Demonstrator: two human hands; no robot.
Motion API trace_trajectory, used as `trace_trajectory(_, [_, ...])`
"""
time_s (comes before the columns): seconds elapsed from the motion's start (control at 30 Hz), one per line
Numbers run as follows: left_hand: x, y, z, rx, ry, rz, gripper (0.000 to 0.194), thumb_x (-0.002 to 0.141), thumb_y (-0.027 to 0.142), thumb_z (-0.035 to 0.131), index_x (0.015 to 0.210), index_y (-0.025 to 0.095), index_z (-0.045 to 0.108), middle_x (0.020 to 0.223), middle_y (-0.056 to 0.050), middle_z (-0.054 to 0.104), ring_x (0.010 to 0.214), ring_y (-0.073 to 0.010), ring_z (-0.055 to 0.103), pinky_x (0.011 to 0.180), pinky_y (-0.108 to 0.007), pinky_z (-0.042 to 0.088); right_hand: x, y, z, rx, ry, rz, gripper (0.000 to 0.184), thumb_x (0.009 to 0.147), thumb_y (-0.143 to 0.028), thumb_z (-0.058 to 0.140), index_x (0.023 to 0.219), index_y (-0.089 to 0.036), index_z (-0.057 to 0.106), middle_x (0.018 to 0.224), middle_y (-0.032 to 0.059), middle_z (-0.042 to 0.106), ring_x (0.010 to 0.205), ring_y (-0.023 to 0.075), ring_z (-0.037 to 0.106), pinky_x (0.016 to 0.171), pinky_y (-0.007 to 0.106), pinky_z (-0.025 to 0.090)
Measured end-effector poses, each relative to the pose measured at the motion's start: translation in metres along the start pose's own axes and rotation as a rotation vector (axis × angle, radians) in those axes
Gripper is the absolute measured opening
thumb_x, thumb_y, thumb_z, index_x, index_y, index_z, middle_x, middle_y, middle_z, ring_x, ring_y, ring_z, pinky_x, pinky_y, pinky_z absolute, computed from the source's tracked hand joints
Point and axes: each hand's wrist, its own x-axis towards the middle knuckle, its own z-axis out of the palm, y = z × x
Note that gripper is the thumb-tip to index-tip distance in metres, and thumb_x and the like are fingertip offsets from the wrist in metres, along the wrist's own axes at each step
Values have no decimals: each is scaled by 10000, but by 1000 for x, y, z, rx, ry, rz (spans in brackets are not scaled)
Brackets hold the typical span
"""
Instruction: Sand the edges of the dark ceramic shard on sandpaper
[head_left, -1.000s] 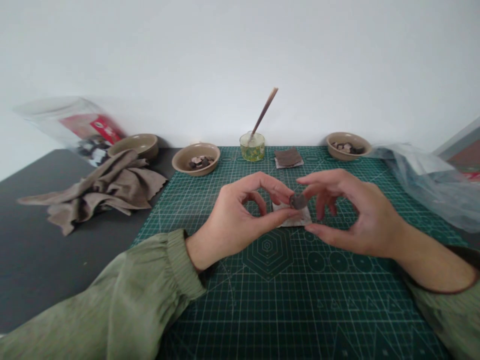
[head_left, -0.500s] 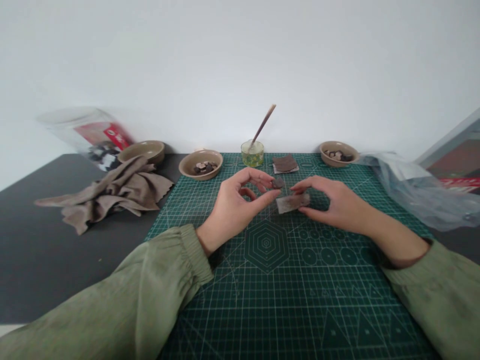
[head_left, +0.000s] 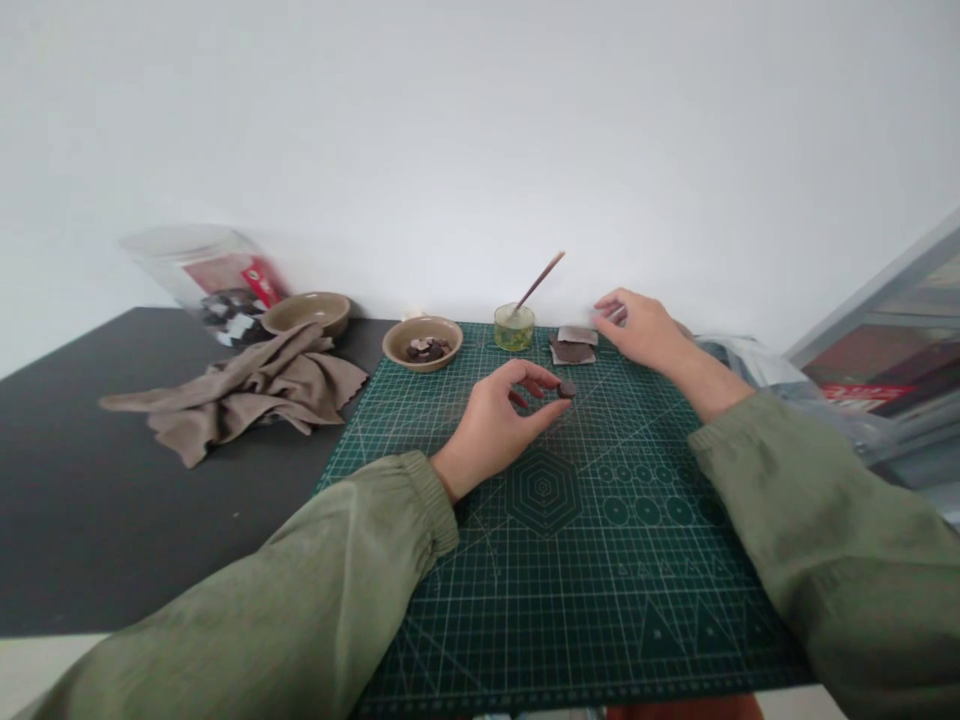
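Observation:
My left hand (head_left: 499, 420) pinches a small dark stone-like piece (head_left: 567, 389) between thumb and fingertips, above the green cutting mat (head_left: 555, 590). My right hand (head_left: 641, 328) is raised near the back of the mat, fingers bent and apart from the thumb, with nothing visible in them. Just left of it lie brownish, pale-edged squares that look like sandpaper (head_left: 574, 351), one light grey piece on top toward the back. Beside these stands a yellow-green glass cup (head_left: 514, 328) with a thin wooden-tipped stick (head_left: 541, 278) leaning in it.
A tan bowl (head_left: 394, 350) holds several dark and pinkish pieces. Another bowl (head_left: 322, 312), a crumpled brown cloth (head_left: 247, 395) and a clear container (head_left: 195, 265) of dark and white pieces are at left. Clear plastic (head_left: 750, 365) lies at right; the white wall rises behind.
My right hand has let go of the light grey sandpaper square, now on the others at the back, and moved up and away. My left hand still holds the dark piece. The view has shifted slightly.

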Motion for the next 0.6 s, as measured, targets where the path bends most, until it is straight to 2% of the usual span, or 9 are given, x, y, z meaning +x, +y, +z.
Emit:
trace_trajectory(0.07, [-1,3,0,12,-13,13,201,946,326,877,1074,202,785,1099,-66,841,949,-205,759,846,-364,598,-4,-2,4,-23,-69,-4,235,1036,-348,662,1105,-167,793,1021,140,843,877,284,775,815,431,584])
trace_trajectory(0.1, [-1,4,0,18,-20,22,192,939,309,881,1069,204,787,1092,-62,840,952,-206,759,859,-368,595,-7,-3,7,-35,-108,-27,187,1016,-338,700,1053,-186,803,982,114,843,853,269,766,800,413,569])
trace_trajectory(0.17, [-1,7,0,27,-36,37,181,930,278,884,1066,205,789,1095,-56,838,966,-208,763,876,-371,590,-11,-7,11,-65,-164,-85,131,960,-315,789,1038,-213,812,1005,85,845,884,261,755,809,393,544])
trace_trajectory(0.23, [-2,8,-1,31,-50,48,173,932,264,877,1069,206,789,1102,-53,835,976,-209,766,887,-372,591,-13,-11,16,-100,-182,-127,170,937,-325,832,1069,-221,808,1053,84,839,940,270,745,820,388,520])
trace_trajectory(0.4, [-2,5,0,42,-69,65,166,933,257,869,1071,210,791,1111,-57,829,991,-220,763,930,-399,594,-14,-27,26,-156,-163,-176,244,1012,-440,785,1137,-231,777,1083,84,808,948,261,713,770,367,464])
trace_trajectory(0.6, [-2,3,2,41,-68,79,158,939,252,859,1071,202,786,1109,-52,816,1000,-214,755,937,-394,593,-11,-35,31,-190,-151,-182,128,1021,-357,749,1054,-241,791,1060,64,823,894,243,701,720,362,413])
